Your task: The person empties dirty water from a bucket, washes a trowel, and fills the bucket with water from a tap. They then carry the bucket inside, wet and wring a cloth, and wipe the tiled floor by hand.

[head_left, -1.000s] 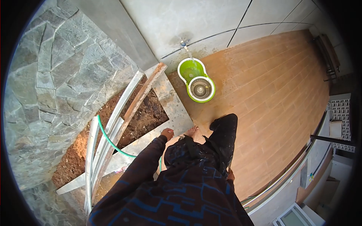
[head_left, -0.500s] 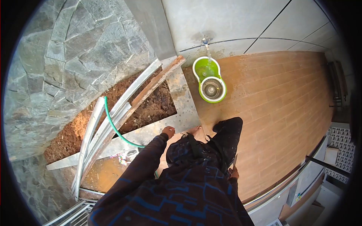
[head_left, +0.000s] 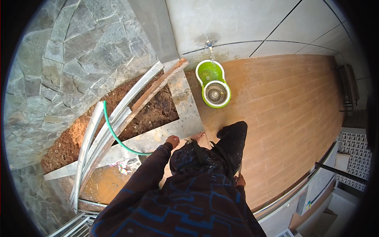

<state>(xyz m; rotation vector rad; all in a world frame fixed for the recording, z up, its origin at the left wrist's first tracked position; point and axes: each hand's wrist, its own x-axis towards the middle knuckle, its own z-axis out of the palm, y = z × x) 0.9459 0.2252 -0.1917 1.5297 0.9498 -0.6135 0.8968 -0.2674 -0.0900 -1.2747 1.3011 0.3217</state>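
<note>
Lit softly and brightly, palest on the wall toward one o'clock, darker near three, curved by wide-angle distortion, blackened around the edges

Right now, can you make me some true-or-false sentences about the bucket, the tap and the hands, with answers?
1. Water runs from the small wall tap into the green-and-white plastic bucket. True.
2. Both hands hold the bucket. False: the left hand and right hand are away from it.
3. A thin green hose curves over long pale strips. True.
4. The bucket stands on the strips. False: it stands on the brown tiled floor.
</note>
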